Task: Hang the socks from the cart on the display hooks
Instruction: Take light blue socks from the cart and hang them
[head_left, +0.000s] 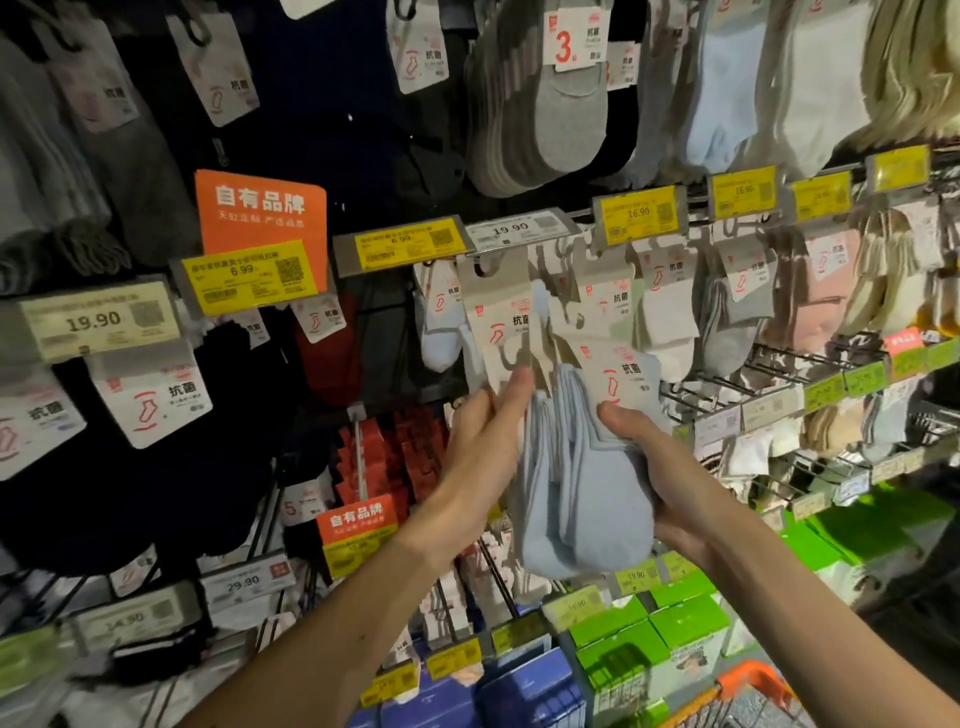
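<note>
Left hand (480, 436): fingertips pinching white card hanger tabs (511, 358).
Right hand (660, 467): fingers curled round bundle of pale blue fabric socks (587, 499), thumb pressed on front.

Orange wire cart (753, 693) at 5 o'clock cut by bottom edge; pale blue fabric socks (587, 499) hide fingers of the right hand (657, 470)

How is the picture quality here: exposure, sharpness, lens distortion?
Head view, left: the wall is underexposed and the dark socks merge into black. Head view, centre: the light blue socks, left hand and right hand are evenly lit and fairly sharp. Head view, edges: the wide-angle lens bows the row of yellow price labels, whose small print is unreadable, and softens the packs near the top.
</note>
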